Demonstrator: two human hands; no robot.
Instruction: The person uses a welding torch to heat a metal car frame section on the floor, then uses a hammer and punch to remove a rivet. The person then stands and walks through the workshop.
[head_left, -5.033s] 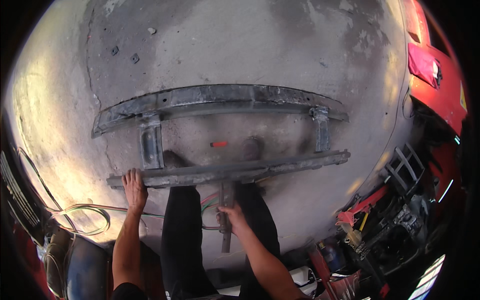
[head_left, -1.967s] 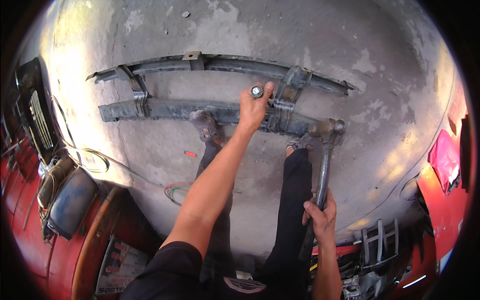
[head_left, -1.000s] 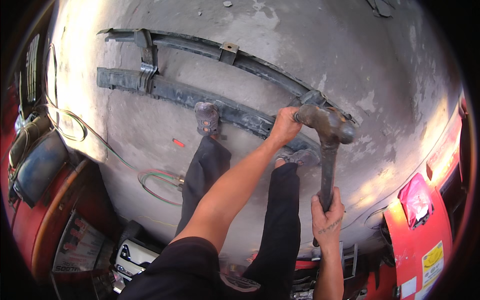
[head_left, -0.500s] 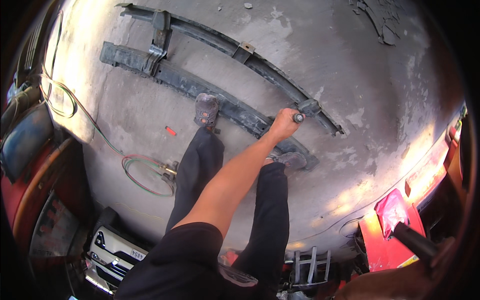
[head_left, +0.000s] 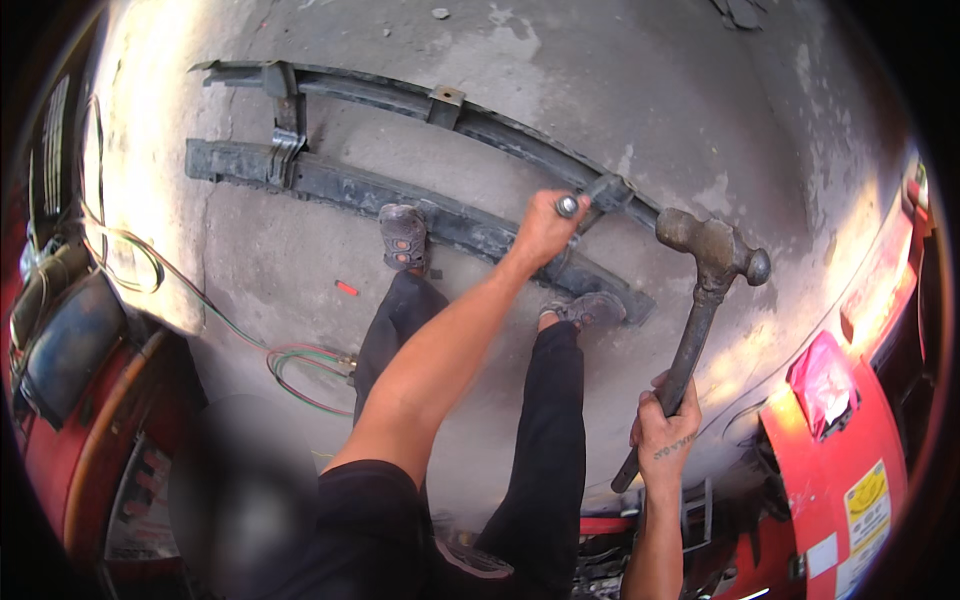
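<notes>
A rod (head_left: 567, 206) is protruding from our clenched left hand (head_left: 545, 230); our right hand (head_left: 667, 438) is gripping the hammer (head_left: 698, 310), its head reappearing.

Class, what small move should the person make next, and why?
Probably bring the hammer in the right hand leftward over the metal rod: the left hand grips that rod with its round end facing the camera, while the hammer's head is off to the right.

Worn, patchy grey concrete floor (head_left: 640, 110). Directly on it: long dark-grey metal two-beam frame (head_left: 350, 188), small red-orange oblong piece (head_left: 346, 288), looped red-and-green thin hoses (head_left: 268, 350), pale-grey chip (head_left: 440, 14).
</notes>
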